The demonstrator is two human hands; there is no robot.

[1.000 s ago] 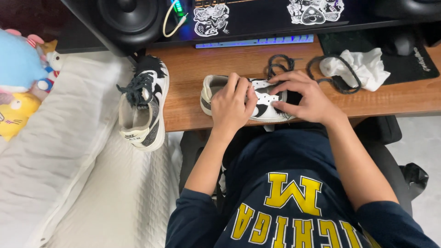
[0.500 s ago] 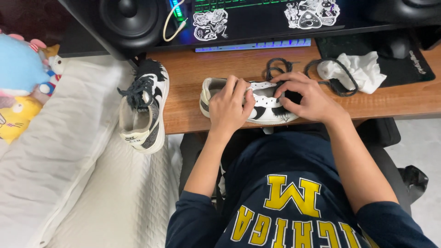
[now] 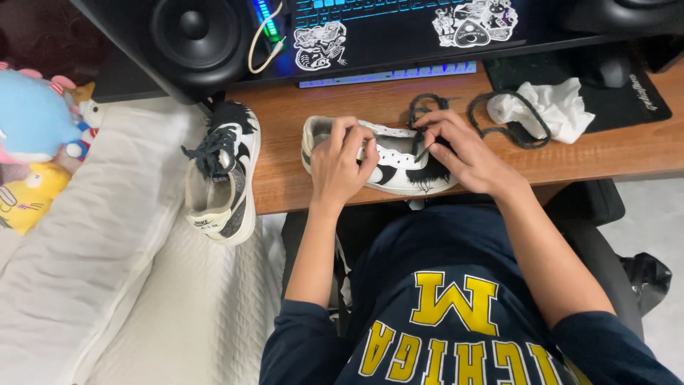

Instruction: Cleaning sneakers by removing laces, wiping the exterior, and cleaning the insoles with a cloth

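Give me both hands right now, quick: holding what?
Left hand: fingers closed on the white-and-black sneaker on the desk.
Right hand: fingers pinching the dark lace at the sneaker's front.

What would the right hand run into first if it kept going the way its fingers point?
The right hand points up and left across the white and black shoe, toward the dark lace bunched just beyond its fingertips. It would likely meet that lace first, then the laptop's front edge, though depth is unclear.

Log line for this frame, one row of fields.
left hand: steadies white sneaker | right hand: pinches black lace at sneaker's eyelets | second sneaker: laced, at desk edge
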